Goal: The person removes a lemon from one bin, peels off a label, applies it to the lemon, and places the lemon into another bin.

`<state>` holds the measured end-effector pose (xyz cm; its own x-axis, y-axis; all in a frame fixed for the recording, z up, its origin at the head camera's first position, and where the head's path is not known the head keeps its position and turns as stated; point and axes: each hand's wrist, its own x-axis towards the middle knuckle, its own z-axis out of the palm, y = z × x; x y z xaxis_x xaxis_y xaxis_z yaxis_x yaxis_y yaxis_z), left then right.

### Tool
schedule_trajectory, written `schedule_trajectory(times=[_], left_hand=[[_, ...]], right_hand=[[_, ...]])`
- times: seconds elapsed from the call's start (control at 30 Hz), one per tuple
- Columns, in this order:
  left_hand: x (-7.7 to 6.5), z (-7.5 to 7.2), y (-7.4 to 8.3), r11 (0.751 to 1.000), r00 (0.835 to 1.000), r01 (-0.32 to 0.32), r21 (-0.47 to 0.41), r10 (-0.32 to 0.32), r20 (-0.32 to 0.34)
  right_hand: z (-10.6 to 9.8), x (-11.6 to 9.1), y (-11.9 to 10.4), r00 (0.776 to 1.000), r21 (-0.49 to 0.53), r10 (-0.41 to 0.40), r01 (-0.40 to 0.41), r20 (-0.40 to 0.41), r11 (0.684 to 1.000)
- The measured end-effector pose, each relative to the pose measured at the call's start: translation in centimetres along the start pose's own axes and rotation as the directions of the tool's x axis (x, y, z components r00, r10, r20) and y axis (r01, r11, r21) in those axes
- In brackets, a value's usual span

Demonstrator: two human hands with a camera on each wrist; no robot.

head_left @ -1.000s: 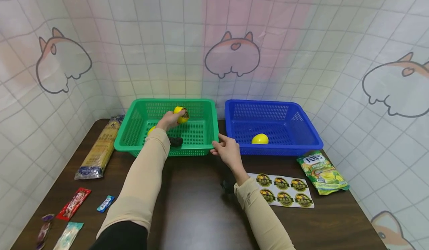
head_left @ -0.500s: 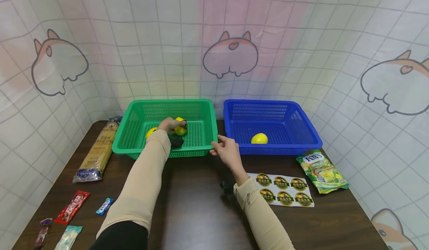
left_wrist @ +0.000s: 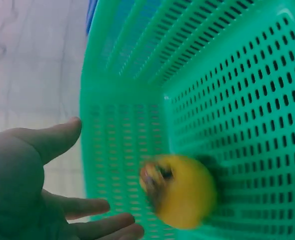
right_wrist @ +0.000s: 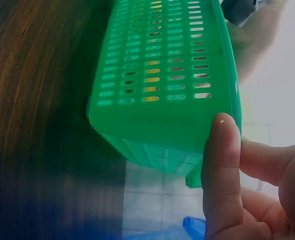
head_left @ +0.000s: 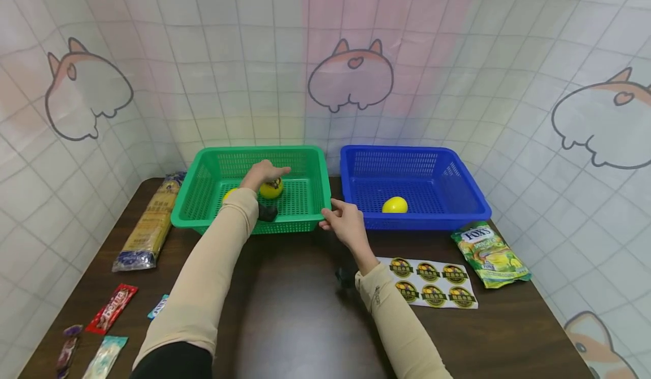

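We see the left hand (head_left: 265, 174) above the inside of the green basket (head_left: 305, 227), its fingers and thumb spread wide, holding nothing. The patched yellow fruit (left_wrist: 187, 195) sits on the basket's mesh floor just beside the fingertips, with a gap between them in the left wrist view. The right hand (head_left: 348, 223) pinches the basket's rim at the near right corner, its index finger lying along the outer wall.

Around the fruit, we find the mesh floor running on to the right wall, while the back rim stands near the patterned sheet (head_left: 274, 85). Only a narrow strip separates this basket from the blue basket (head_left: 422, 221), where a plain yellow fruit (head_left: 395, 204) lies near the front wall. Towards us, the table (head_left: 290, 300) stretches between the forearms. The long packet (head_left: 152, 223) lies close to its left edge, the Fox's bag (head_left: 492, 256) close to its right.

A second yellow thing (head_left: 230, 193) in the green basket is mostly hidden behind the left wrist. The dark shape (head_left: 267, 213) beside that wrist may be worn on it; we can't be sure. The left sleeve partly covers the small blue packet (head_left: 157, 306), the right sleeve overlaps the sticker sheet (head_left: 432, 283), and the pale packet (head_left: 105, 358) is cut off below.
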<state>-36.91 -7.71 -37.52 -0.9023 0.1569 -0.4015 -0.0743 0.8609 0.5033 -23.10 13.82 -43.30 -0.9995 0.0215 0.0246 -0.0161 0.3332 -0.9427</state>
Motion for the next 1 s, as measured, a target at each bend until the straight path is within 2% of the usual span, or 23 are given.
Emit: schedule_trajectory(times=[0.13,0.2,0.27,0.4,0.57,0.7,0.9,1.0], left_hand=[[-1.3,-0.8,1.7,0.996,0.996,-0.085,0.041,0.085,-0.003],[-2.3,-1.0,2.5,0.987,0.988,-0.153,0.055,0.153,0.006],[-3.2,-0.9,3.4,0.971,0.973,-0.230,0.071,0.232,-0.014],[-5.2,-0.2,4.5,0.923,0.922,-0.374,0.089,0.381,-0.068],[-7.4,1.5,4.9,0.870,0.865,-0.493,0.021,0.492,-0.101],[-8.9,3.4,4.3,0.814,0.811,-0.578,-0.063,0.565,-0.152],[-10.4,6.2,3.1,0.702,0.718,-0.691,-0.175,0.637,-0.282],[-11.1,7.3,2.5,0.660,0.698,-0.714,-0.235,0.642,-0.318]], right_hand=[[-0.1,0.3,-0.5,1.000,0.008,0.006,-0.006,0.000,1.000],[-0.1,0.3,-0.6,1.000,0.010,0.007,-0.007,-0.003,1.000],[0.0,0.4,-0.8,1.000,0.002,0.002,-0.002,-0.005,1.000],[0.1,0.5,-0.8,1.000,-0.008,-0.013,0.013,0.006,1.000],[0.2,0.8,-0.5,1.000,-0.028,-0.014,0.014,0.010,1.000],[-0.1,0.6,-0.1,1.000,-0.089,-0.010,0.012,0.021,0.996],[-1.4,-0.9,-0.4,0.998,-0.213,-0.054,0.058,0.024,0.975],[-2.2,-1.9,-0.7,0.997,-0.279,-0.073,0.079,0.030,0.957]])
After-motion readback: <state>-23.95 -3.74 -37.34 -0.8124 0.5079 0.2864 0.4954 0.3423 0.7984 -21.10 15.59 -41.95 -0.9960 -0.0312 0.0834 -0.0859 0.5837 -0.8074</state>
